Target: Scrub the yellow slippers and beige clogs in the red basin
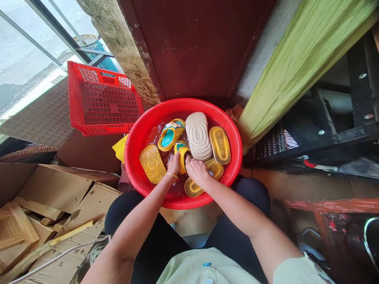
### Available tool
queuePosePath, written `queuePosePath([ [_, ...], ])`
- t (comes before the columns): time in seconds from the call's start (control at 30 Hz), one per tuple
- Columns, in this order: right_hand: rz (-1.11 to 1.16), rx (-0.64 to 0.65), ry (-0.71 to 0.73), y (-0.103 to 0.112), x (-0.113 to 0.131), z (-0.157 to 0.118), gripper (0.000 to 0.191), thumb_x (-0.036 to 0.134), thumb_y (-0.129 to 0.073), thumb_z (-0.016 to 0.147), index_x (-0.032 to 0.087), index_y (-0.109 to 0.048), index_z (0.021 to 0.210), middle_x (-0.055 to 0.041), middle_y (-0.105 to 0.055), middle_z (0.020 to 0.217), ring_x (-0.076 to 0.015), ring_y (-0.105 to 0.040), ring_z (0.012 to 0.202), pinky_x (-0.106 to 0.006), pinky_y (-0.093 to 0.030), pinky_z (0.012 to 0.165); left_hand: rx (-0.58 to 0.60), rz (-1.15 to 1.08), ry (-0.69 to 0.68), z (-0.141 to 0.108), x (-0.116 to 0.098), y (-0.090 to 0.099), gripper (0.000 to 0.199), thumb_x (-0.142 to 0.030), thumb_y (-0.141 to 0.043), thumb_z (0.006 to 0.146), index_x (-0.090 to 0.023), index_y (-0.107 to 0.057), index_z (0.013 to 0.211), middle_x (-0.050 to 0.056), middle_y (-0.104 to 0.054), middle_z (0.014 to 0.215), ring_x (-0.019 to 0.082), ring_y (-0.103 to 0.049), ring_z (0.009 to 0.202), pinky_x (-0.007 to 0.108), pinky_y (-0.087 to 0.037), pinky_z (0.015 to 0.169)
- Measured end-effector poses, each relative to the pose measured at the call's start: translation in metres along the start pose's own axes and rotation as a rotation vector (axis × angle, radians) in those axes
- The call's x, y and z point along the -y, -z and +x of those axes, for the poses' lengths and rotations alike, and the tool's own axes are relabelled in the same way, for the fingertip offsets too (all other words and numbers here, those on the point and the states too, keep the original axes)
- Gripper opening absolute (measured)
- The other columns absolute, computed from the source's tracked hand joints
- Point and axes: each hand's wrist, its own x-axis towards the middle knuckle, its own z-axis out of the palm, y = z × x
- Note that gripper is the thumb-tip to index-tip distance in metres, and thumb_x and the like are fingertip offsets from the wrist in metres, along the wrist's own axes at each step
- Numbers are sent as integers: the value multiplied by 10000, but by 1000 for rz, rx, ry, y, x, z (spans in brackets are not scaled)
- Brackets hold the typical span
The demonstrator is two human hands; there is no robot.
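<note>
Bare hands [186, 166] grip a smooth, curved yellow shoe [181, 155].

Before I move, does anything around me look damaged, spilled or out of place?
Mostly wear. The wall edge left of the dark red door looks blotchy and rough, and the cardboard at your left has dark stains. Several shoes lie soles up in the red basin. I see no clear spill.

Both hands [186, 167] seem to hold a yellow shoe [182, 157] in the red basin [184, 203].
</note>
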Motion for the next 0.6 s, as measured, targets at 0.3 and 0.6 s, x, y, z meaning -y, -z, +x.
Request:
queuePosePath([
  [0.3,-109,-20,129,22,-2,-28,461,20,-349,992,-8,-514,1423,-233,-733,963,-238,-748,819,-338,-584,690,-33,39,-162,3,-5,5,516,-573,-494,926,-150,-678,1158,145,-729,1152,289,-661,1085,420,-499,978],
  [0.6,-19,120,250,63,-38,-65,412,262,-378,1059,190,-584,1408,-153,-777,1025,-258,-752,920,-325,-533,776,8,-17,-2,3,-21,12,582,-525,-637,879,-144,-577,1314,176,-634,1347,311,-572,1286,466,-427,1093],
])
